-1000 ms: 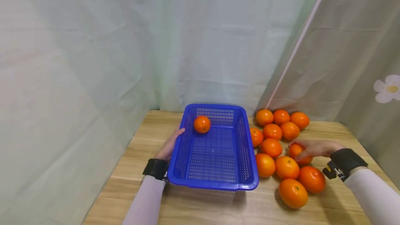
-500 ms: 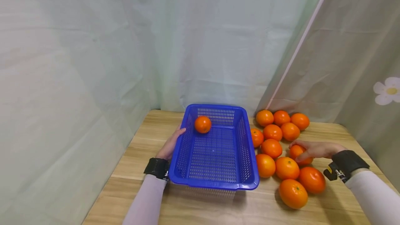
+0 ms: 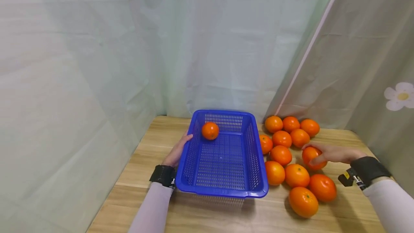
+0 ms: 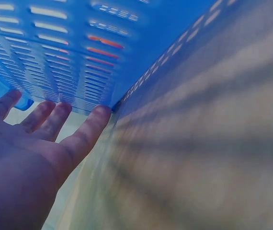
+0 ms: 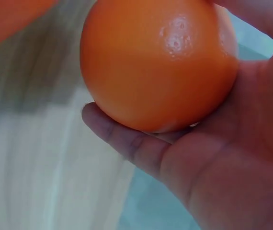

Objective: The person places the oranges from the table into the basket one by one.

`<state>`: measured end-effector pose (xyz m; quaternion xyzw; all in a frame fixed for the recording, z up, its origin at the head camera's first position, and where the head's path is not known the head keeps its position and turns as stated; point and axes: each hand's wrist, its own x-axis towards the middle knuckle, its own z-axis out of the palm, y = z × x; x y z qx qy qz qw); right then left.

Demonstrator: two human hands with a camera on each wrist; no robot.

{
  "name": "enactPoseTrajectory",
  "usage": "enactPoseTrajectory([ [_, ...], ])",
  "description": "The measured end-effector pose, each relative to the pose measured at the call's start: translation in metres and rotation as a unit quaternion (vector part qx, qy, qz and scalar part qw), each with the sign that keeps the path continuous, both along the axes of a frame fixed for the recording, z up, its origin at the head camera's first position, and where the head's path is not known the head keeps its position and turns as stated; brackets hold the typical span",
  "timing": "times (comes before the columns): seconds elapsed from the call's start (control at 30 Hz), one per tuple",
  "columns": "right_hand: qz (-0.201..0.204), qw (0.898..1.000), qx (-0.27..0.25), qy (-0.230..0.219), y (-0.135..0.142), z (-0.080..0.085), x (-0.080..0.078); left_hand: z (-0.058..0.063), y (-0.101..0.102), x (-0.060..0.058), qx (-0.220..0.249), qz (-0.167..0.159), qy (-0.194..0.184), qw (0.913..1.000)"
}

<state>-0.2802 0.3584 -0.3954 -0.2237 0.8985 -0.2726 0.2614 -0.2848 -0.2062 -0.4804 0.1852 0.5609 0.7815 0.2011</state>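
Note:
My right hand (image 3: 337, 154) grips an orange (image 3: 313, 158) at the right side of the table, thumb and fingers around it. Up close in the right wrist view, that orange (image 5: 158, 64) rests against the palm with a finger curved beneath. My left hand (image 3: 176, 152) is at the left side of a blue plastic basket (image 3: 223, 192). In the left wrist view its fingers are spread, and fingertips (image 4: 100, 114) touch the basket's slotted outer wall. One orange (image 3: 210, 131) lies inside the basket near its back left corner.
Several loose oranges (image 3: 297, 175) lie between the basket and my right hand, reaching to the back of the wooden table (image 3: 129, 193). A pale curtain (image 3: 223, 46) hangs behind and to both sides of the table.
My right hand has moved slightly right with the orange, which has come away from its neighbours and appears raised a little. The left hand and the basket keep their places.

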Motion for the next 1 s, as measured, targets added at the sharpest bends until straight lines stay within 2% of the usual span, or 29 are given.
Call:
enactPoseTrajectory([
  [0.1, 0.011, 0.999, 0.011, 0.041, -0.002, 0.011, -0.001, 0.001, -0.001, 0.0, 0.001, 0.002, -0.002, 1.0],
  [0.3, 0.007, 0.998, 0.024, 0.056, -0.005, 0.029, 0.001, 0.0, -0.002, 0.002, 0.002, 0.005, -0.001, 1.0],
  [0.5, 0.012, 0.991, 0.034, 0.13, -0.017, 0.045, 0.009, 0.0, 0.0, 0.002, -0.002, 0.002, -0.007, 1.0],
  [0.7, 0.012, 0.992, 0.032, 0.119, -0.041, 0.056, 0.01, 0.0, 0.0, 0.003, -0.004, 0.0, -0.006, 1.0],
  [0.87, 0.005, 0.994, -0.015, 0.112, -0.063, 0.057, 0.007, 0.0, -0.001, 0.003, -0.012, 0.003, -0.004, 0.9999],
  [1.0, 0.024, 0.991, -0.054, 0.121, -0.078, 0.055, 0.003, 0.001, 0.001, 0.002, -0.009, 0.009, 0.004, 0.9999],
])
